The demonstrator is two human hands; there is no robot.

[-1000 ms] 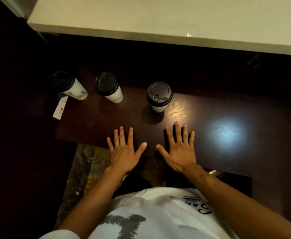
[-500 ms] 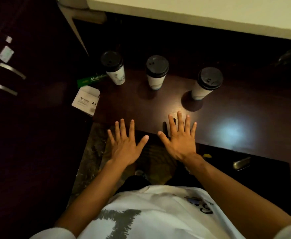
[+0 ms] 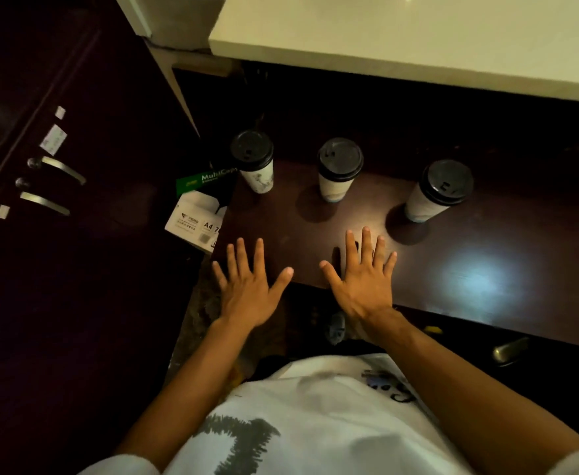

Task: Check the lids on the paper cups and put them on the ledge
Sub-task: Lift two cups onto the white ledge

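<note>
Two hands lie flat with fingers spread on the dark table [image 3: 486,241], left hand [image 3: 247,289] and right hand [image 3: 363,282], holding nothing. Three lidded paper cups [image 3: 336,173] stand upright in a row at twelve o'clock, well apart from them, below one pale ledge [image 3: 418,36].

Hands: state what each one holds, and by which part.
Nothing is held. The left hand and right hand are spread flat, apart from the three black-lidded white paper cups.

Three white paper cups [image 3: 332,181] carried black lids [image 3: 340,158] on a dark brown counter [image 3: 486,234] beneath a cream ledge [image 3: 418,39].
</note>
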